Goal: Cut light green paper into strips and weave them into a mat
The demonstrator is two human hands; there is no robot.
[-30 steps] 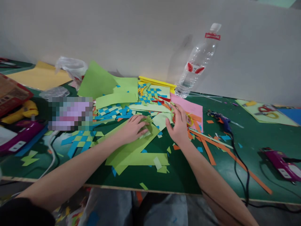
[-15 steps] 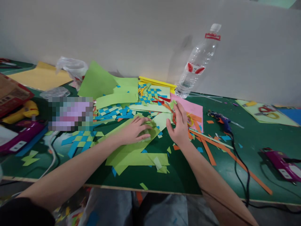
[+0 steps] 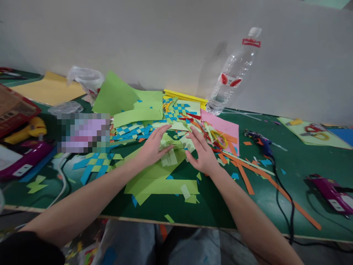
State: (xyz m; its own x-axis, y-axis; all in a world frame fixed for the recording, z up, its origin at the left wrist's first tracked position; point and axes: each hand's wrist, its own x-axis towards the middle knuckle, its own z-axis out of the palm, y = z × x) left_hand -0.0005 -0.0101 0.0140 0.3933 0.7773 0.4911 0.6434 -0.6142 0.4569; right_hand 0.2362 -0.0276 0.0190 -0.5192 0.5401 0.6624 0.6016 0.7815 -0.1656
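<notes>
Over the middle of the table, my left hand (image 3: 154, 148) hovers low with its fingers stretched out and the thumb apart. Beneath it lies a wide green paper strip (image 3: 149, 173), and small pale green paper pieces (image 3: 168, 157) show just by the thumb. Facing it, my right hand (image 3: 203, 152) has its fingers extended and the thumb spread, next to a pale paper piece (image 3: 188, 142). A few light green scraps sit between the two hands. Neither hand grips anything that I can see. Scissors with yellow and red handles (image 3: 222, 140) lie just beyond my right hand.
Blue-and-green woven paper (image 3: 132, 131) and green sheets (image 3: 125, 96) lie behind my hands. A plastic bottle (image 3: 230, 79) leans against the wall. Orange strips (image 3: 275, 183), a glue gun (image 3: 264, 145) and its black cord lie right; a pixelated purple object (image 3: 85, 134) lies left.
My right hand has drawn left and nearer from above the scissors, uncovering their handles. My left hand has tilted up and shifted slightly left, showing pale pieces beside its thumb.
</notes>
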